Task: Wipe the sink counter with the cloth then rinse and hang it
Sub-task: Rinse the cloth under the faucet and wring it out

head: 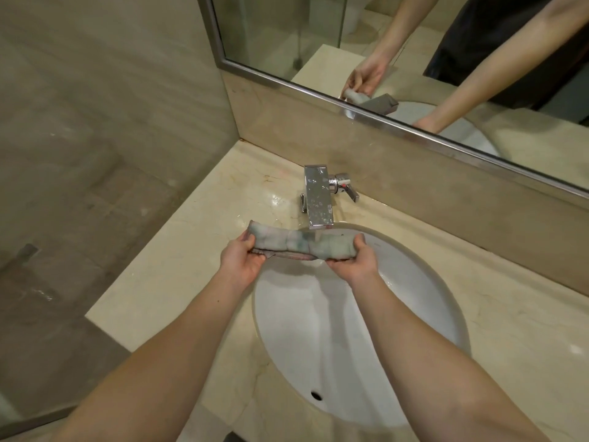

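So, head view only. Cloth (302, 247) is rolled into a long band and held taut over the far rim of the sink (414, 272), right under the faucet (318, 199) spout. Left hand (243, 260) is clenched on the 9 o'clock end, right hand (353, 260) clenched on the 3 o'clock end; thumbs on top, fingers wrapped below. A thin stream seems to fall from the spout onto the cloth's middle, though it's faint, so can't be sure water's running. Lever sits at abt 1 o'clock from the spout.

Step looks like rinse/wring, i.e. wiping likely done, hanging not yet. To do it well: keep the band's centre under the spout so water soaks thru, then shift it sideways so both ends get wet too. Twist hands in opposite directions w/ grips kept firm, and keep the cloth over the basin, not over the counter (197, 250) at 9 o'clock, or drips land on stone just wiped. Counter near the faucet base already shines wet.

Mirror (414, 59) at 12–2 o'clock shows the same two-handed hold.
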